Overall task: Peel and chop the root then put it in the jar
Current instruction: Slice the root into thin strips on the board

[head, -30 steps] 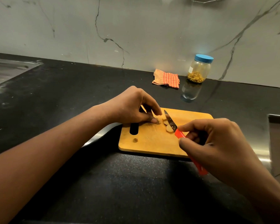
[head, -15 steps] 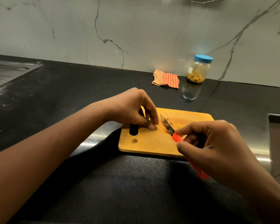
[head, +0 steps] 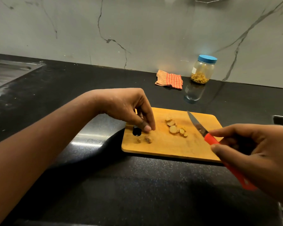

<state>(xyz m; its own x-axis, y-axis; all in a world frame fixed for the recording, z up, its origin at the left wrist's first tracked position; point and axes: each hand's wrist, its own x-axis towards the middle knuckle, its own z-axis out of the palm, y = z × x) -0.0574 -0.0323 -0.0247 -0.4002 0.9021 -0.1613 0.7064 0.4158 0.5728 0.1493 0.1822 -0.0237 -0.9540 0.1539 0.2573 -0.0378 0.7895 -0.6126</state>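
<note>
The left hand (head: 129,110) is over the left end of the cutting board (head: 170,150). Its fingers bend down, and the thumb and first finger tips meet right on the wood, next to the dark hole in the board. I cannot tell if they pinch a tiny bit or nothing at all.

The right hand (head: 255,154) holds the knife (head: 210,138) by its red handle, with the fingers curled round it. The blade points up and to the left, over the right side of the board, and it does not touch the root.

The root slices (head: 175,128) lie in a little row in the middle of the board, between the two hands. Two small root bits (head: 148,139) lie just below the left fingertips.

The board sits on a black counter (head: 104,185). At the back, by the grey wall (head: 137,30), stands the jar (head: 202,70) with its blue lid on and some yellow pieces inside. A folded orange cloth (head: 169,79) lies just beside the jar. A metal sink (head: 6,70) is far off to the left.
</note>
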